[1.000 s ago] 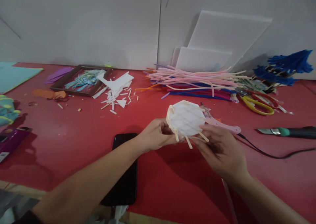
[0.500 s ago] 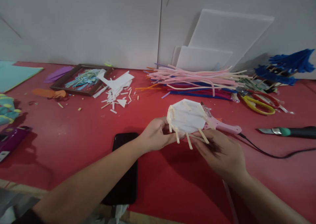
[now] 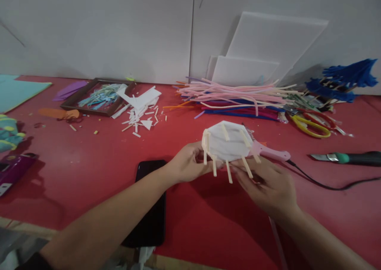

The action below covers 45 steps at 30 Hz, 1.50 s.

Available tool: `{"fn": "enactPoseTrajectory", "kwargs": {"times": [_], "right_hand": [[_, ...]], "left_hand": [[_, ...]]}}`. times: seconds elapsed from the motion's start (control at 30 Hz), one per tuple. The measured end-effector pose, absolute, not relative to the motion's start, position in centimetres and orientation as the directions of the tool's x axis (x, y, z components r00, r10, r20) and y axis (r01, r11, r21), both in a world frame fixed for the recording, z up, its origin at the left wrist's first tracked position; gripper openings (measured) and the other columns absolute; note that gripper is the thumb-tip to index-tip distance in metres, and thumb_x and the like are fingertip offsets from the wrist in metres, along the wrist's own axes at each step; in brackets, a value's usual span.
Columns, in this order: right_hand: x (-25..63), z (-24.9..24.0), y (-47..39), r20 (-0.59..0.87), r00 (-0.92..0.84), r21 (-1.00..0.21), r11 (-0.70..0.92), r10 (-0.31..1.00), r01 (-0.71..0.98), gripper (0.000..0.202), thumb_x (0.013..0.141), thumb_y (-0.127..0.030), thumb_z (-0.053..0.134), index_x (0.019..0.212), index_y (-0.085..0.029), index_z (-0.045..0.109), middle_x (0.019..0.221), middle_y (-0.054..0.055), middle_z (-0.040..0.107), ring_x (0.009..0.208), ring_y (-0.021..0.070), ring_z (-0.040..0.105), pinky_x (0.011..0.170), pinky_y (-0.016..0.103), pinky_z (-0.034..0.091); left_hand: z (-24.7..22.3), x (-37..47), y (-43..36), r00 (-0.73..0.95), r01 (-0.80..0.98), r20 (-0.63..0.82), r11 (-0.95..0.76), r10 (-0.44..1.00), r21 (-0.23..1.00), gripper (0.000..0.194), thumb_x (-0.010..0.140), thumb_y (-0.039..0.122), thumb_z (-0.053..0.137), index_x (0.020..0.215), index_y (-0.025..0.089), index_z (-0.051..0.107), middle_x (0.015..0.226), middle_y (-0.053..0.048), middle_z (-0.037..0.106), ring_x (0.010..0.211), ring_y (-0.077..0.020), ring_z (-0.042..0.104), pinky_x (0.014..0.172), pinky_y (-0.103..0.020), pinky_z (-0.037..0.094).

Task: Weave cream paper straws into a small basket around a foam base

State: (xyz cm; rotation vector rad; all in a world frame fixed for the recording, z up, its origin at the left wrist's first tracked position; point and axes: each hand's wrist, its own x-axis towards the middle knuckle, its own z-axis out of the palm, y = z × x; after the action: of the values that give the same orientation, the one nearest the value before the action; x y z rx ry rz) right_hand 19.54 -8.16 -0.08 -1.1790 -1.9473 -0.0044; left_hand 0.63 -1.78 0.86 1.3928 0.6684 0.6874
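Observation:
A white many-sided board piece (image 3: 223,143), with several short pale sticks standing around its edge, is held above the table at the centre. My left hand (image 3: 190,161) grips it at the left and lower edge, thumb along the underside. At the lower right, my right hand (image 3: 264,179) has its fingers closed on the same piece; some fingertips are hidden behind the sticks. Just beyond my right hand lies a pink glue gun (image 3: 272,152), its nozzle end partly covered by the piece. A black phone (image 3: 150,218) lies under my left forearm.
Pink and blue pipe cleaners (image 3: 238,93) lie along the back, with yellow-handled scissors (image 3: 312,127) to their right. A craft knife (image 3: 354,158) lies at the right with its blade exposed. White offcuts (image 3: 144,107) sit beside a brown frame (image 3: 102,112). A black cord (image 3: 327,188) crosses the right side.
The board piece has tilted and turned slightly in my hands, so the sticks at its far and right edges show more clearly. My right fingers have shifted a little.

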Motion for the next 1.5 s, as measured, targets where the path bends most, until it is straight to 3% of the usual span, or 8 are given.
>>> {"fn": "enactPoseTrajectory", "kwargs": {"times": [0.37,0.53,0.67,0.8,1.0,1.17,1.5], "right_hand": [[19.3,-0.6,-8.5,0.722,-0.163,-0.351,0.559,0.673,0.751,0.012,0.089,-0.022,0.059,0.097,-0.024,0.067,0.078,0.001,0.077,0.05,0.0125,0.067,0.047,0.021,0.052],[19.7,-0.4,-8.3,0.705,-0.254,-0.296,0.599,0.663,0.744,0.02,0.09,-0.018,0.056,0.098,-0.026,0.074,0.08,0.001,0.077,0.064,0.0144,0.072,0.055,0.022,0.055],[20.1,-0.5,-8.3,0.683,-0.269,-0.283,0.586,0.679,0.759,0.023,0.09,-0.018,0.055,0.098,-0.026,0.075,0.076,0.001,0.076,0.061,0.0136,0.07,0.052,0.022,0.053],[20.2,-0.6,-8.4,0.65,-0.218,-0.376,0.557,0.728,0.74,0.023,0.089,-0.017,0.055,0.099,-0.025,0.075,0.064,0.0,0.071,0.051,0.0104,0.063,0.046,0.02,0.047],[20.1,-0.7,-8.5,0.573,-0.089,-0.559,0.469,0.814,0.683,0.022,0.088,-0.021,0.057,0.098,-0.028,0.075,0.066,-0.002,0.071,0.048,0.0096,0.059,0.046,0.021,0.046],[20.1,-0.5,-8.5,0.562,-0.069,-0.599,0.462,0.825,0.653,0.018,0.087,-0.02,0.059,0.094,-0.025,0.075,0.073,0.001,0.075,0.056,0.0121,0.066,0.05,0.022,0.051],[19.8,-0.2,-8.5,0.551,-0.089,-0.599,0.468,0.83,0.65,0.016,0.087,-0.022,0.058,0.092,-0.026,0.073,0.078,0.001,0.076,0.062,0.0149,0.071,0.051,0.024,0.054]], "left_hand": [[1.5,0.6,-1.8,0.637,0.053,-0.089,0.072,0.766,0.996,0.026,0.065,0.037,0.079,0.066,0.014,0.069,0.063,-0.001,0.065,0.06,-0.0105,0.055,0.058,-0.02,0.043],[1.8,0.7,-2.0,0.625,0.03,-0.119,0.129,0.771,0.991,0.027,0.063,0.036,0.081,0.066,0.014,0.066,0.066,-0.001,0.066,0.068,-0.0125,0.059,0.066,-0.023,0.048],[1.7,0.5,-1.9,0.653,0.08,-0.096,0.058,0.751,0.995,0.022,0.066,0.033,0.078,0.072,0.014,0.067,0.075,-0.005,0.07,0.073,-0.0159,0.062,0.071,-0.028,0.05],[0.9,0.2,-1.5,0.645,-0.03,-0.032,0.067,0.763,0.997,0.021,0.067,0.024,0.077,0.082,0.015,0.065,0.084,-0.006,0.071,0.078,-0.0159,0.063,0.076,-0.029,0.051],[0.6,0.1,-1.0,0.657,-0.092,-0.104,0.216,0.747,0.972,0.023,0.067,0.024,0.078,0.085,0.014,0.067,0.078,-0.003,0.069,0.07,-0.0113,0.061,0.069,-0.024,0.05],[1.2,0.2,-1.1,0.672,-0.105,-0.154,0.298,0.725,0.949,0.018,0.065,0.021,0.081,0.075,0.012,0.069,0.07,-0.002,0.069,0.066,-0.0082,0.061,0.069,-0.02,0.05],[0.4,0.3,-1.1,0.639,-0.146,-0.263,0.45,0.723,0.881,0.042,0.056,0.033,0.089,0.085,0.009,0.071,0.084,-0.011,0.076,0.074,-0.015,0.072,0.082,-0.031,0.057]]}}
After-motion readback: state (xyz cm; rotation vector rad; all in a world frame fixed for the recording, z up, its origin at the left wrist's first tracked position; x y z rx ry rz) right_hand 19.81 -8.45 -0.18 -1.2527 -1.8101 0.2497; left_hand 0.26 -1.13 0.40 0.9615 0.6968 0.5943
